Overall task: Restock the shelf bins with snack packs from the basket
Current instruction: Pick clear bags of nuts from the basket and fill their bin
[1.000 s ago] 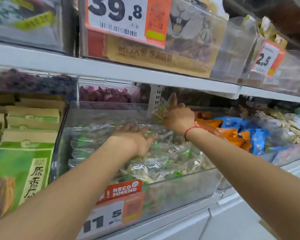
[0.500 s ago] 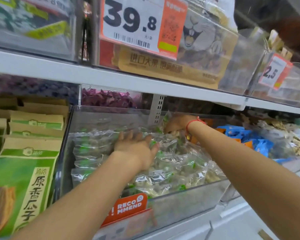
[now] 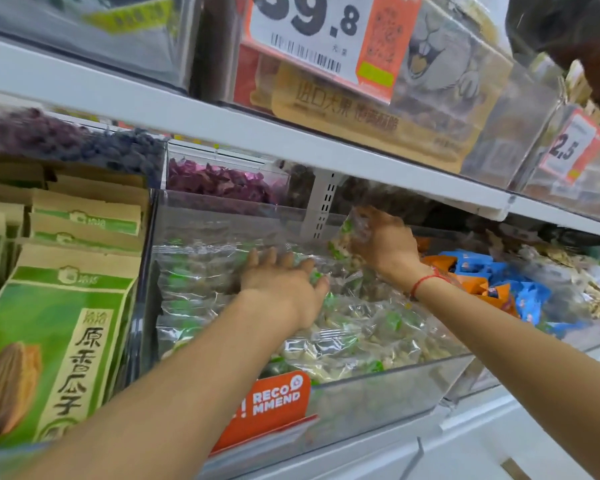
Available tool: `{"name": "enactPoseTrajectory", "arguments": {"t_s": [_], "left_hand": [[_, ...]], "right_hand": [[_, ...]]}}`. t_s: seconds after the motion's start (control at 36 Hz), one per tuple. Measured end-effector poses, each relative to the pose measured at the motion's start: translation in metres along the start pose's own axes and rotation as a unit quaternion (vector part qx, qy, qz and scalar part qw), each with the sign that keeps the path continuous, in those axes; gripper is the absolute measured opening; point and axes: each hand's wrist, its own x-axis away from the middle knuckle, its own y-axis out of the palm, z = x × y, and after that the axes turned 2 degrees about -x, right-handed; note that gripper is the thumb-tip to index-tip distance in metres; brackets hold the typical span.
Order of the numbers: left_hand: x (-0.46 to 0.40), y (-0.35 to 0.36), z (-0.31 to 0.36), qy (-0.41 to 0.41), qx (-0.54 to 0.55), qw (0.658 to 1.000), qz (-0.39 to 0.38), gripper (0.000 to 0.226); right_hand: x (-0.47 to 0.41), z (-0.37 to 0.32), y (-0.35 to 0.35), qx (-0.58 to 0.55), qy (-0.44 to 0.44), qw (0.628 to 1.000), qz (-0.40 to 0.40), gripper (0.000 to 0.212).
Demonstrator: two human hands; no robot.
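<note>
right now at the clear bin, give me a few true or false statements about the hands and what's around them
1. The right hand grips a clear snack pack over the back of the clear bin. True.
2. The left hand holds an orange pack. False: it lies open-fingered on the clear packs.
3. A red string circles the right wrist. True.
4. The green seed bags stand right of the bin. False: left.
5. The bin's orange tag reads 39.8. False: RECOMMEND.
</note>
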Motion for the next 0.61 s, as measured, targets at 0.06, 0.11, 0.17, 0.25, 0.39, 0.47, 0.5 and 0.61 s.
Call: {"name": "enactPoseTrajectory", "arguments": {"t_s": [0.06, 0.11, 0.17, 0.25, 0.39, 0.47, 0.5, 0.61], "left_hand": [[0.0, 0.0, 0.0, 0.001, -0.001, 1.0, -0.001, 0.057], [0.0, 0.0, 0.0, 0.003, -0.005, 1.0, -0.002, 0.058], [0.0, 0.0, 0.0, 0.004, -0.004, 1.0, -0.001, 0.058], [0.001, 0.0, 0.0, 0.005, -0.005, 1.0, 0.001, 0.057], [0.003, 0.0, 0.001, -0.003, -0.008, 1.0, -0.009, 0.058], [0.005, -0.002, 0.002, -0.007, -0.011, 1.0, -0.014, 0.058], [0.006, -0.002, 0.002, -0.007, -0.013, 1.0, -0.013, 0.058], [0.009, -0.004, 0.002, -0.009, -0.014, 1.0, -0.001, 0.058]], "right_hand": [[-0.002, -0.005, 0.004, 0.013, -0.006, 1.0, -0.008, 0.046], [-0.004, -0.008, 0.003, 0.035, -0.001, 0.999, -0.033, 0.046], [-0.007, -0.011, -0.002, 0.044, 0.01, 0.997, -0.069, 0.047], [-0.012, -0.019, -0.01, 0.055, 0.033, 0.989, -0.133, 0.05], [-0.017, -0.032, -0.011, 0.113, 0.016, 0.966, -0.232, 0.047], [-0.015, -0.031, -0.021, 0.086, 0.004, 0.96, -0.265, 0.052], [-0.013, -0.031, -0.026, 0.068, 0.002, 0.957, -0.282, 0.055], [-0.006, -0.021, -0.029, 0.031, 0.006, 0.968, -0.248, 0.06]]}}
